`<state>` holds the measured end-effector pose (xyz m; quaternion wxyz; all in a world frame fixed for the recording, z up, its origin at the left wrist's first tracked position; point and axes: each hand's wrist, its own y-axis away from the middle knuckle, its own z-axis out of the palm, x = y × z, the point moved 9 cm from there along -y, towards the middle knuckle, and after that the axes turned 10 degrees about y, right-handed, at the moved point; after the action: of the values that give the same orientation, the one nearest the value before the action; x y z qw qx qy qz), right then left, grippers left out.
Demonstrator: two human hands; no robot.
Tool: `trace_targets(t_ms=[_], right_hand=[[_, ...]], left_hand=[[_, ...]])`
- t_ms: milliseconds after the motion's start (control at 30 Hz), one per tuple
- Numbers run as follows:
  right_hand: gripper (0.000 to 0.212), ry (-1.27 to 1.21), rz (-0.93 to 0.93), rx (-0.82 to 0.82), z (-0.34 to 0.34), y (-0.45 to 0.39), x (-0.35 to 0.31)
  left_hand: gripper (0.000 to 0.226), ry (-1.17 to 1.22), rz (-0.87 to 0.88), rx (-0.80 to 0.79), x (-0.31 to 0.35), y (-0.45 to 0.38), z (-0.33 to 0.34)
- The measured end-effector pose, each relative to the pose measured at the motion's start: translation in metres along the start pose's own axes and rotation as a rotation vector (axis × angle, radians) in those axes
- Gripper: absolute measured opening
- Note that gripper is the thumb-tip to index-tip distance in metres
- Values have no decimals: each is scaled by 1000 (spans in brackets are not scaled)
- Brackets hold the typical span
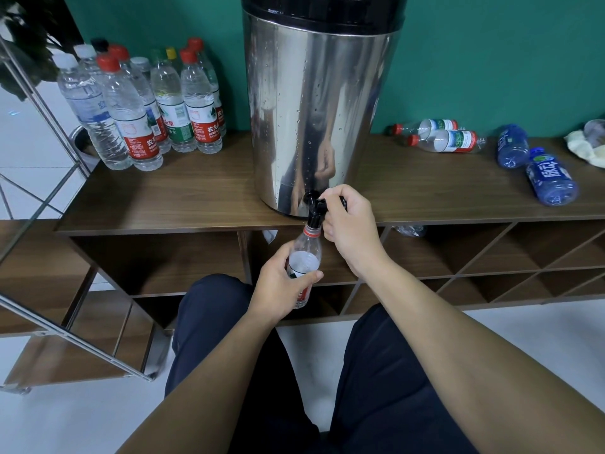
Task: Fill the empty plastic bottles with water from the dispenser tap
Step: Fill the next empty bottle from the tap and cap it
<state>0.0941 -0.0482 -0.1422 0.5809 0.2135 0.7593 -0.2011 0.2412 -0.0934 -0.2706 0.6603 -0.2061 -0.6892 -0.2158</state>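
Note:
A tall steel water dispenser stands on the wooden shelf top. Its black tap juts out over the front edge. My right hand grips the tap lever from the right. My left hand holds a clear bottle with a red neck ring upright under the spout, its open mouth against the tap. Water shows inside the bottle. Two clear red-capped bottles and two blue bottles lie on their sides at the right.
Several capped bottles holding water stand in a group at the left of the shelf top. A yellowish cloth lies at the far right. Open shelf compartments sit below. A glass-and-metal frame stands at left. My knees are below.

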Motion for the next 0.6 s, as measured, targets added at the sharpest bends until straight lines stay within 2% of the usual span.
trace_targets(t_ms=[600], right_hand=[[21, -3, 2, 1, 0, 1, -3]], left_hand=[[65, 42, 18, -5, 3, 1, 1]])
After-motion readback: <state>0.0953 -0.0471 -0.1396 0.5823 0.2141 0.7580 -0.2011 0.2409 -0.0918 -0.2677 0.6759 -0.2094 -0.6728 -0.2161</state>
